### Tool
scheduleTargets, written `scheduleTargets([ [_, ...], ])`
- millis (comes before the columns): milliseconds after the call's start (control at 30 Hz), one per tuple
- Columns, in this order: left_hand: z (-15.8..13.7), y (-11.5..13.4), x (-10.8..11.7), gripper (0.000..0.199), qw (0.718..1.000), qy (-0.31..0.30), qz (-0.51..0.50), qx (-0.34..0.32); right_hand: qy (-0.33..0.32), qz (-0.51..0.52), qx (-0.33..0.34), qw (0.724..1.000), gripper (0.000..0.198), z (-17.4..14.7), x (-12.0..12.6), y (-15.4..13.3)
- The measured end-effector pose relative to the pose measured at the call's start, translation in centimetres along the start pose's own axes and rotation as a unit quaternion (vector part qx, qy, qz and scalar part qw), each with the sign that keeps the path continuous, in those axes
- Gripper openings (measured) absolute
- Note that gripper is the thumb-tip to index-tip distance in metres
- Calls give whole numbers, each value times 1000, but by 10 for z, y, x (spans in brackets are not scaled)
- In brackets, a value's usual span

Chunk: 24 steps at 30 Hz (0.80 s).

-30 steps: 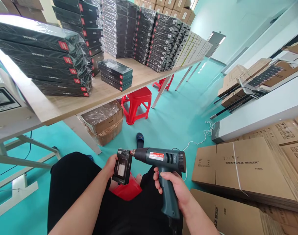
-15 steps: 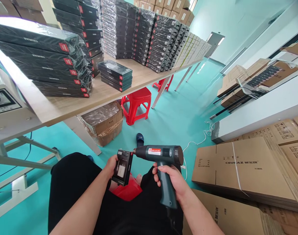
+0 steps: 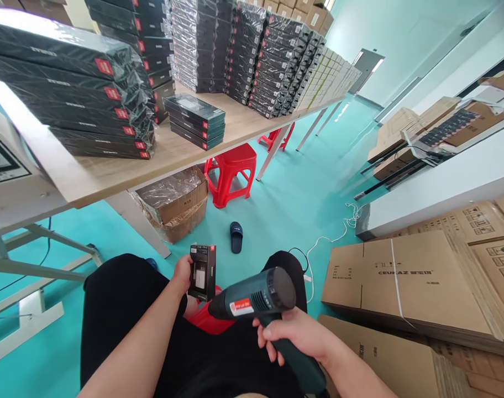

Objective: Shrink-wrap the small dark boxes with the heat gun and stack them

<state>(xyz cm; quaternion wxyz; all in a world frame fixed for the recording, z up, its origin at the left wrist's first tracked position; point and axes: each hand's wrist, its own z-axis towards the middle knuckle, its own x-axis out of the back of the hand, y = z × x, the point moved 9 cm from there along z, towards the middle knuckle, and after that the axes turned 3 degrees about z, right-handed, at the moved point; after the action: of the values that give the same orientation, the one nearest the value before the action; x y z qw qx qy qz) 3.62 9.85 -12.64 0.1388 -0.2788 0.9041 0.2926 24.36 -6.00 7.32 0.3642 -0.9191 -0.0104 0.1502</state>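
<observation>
My left hand (image 3: 182, 275) is closed on the left edge of a small black box (image 3: 203, 273), held upright above my lap. A white item shows through the box's front window, and a red label marks its top corner. My right hand (image 3: 291, 334) wraps around the handle of a dark green heat gun (image 3: 252, 296) with a red and white sticker. The gun points left, its nozzle close to the lower right of the box. Whether nozzle and box touch I cannot tell.
On the wooden table (image 3: 161, 166) stand film-wrapped black boxes (image 3: 69, 99) and a small stack of boxes (image 3: 196, 121). Below are an open carton (image 3: 177, 204), a red stool (image 3: 231, 171) and a slipper (image 3: 236, 237). Flat cartons (image 3: 393, 282) and a white cable (image 3: 322, 239) lie to my right.
The heat gun has dropped lower and tilted, its nozzle moving from the box's top corner to its lower side. The box has shifted slightly left and up, turning more upright.
</observation>
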Motion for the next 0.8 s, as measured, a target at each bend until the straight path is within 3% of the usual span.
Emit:
scheduleTargets([
  [67,1,2,0,5,1000,9,20,-5,8,9,2,1000,25,-2,0,3],
  [233,0,6,-4,7,999,10,47,-24,90,57,93,990,28,3,10,-21],
  [400,-1,14,0,6,998,21,37,-40,21,1,35,999,26,-5,-3,-5],
  [533,0,19,2,7,998,21,10,-63,67,22,50,996,28,-12,4,7],
  [667,0,23,3,7,996,28,-14,-84,49,57,35,997,30,-7,-4,17],
  [800,-1,27,4,8,995,25,-38,-90,67,85,62,992,31,-10,1,15],
])
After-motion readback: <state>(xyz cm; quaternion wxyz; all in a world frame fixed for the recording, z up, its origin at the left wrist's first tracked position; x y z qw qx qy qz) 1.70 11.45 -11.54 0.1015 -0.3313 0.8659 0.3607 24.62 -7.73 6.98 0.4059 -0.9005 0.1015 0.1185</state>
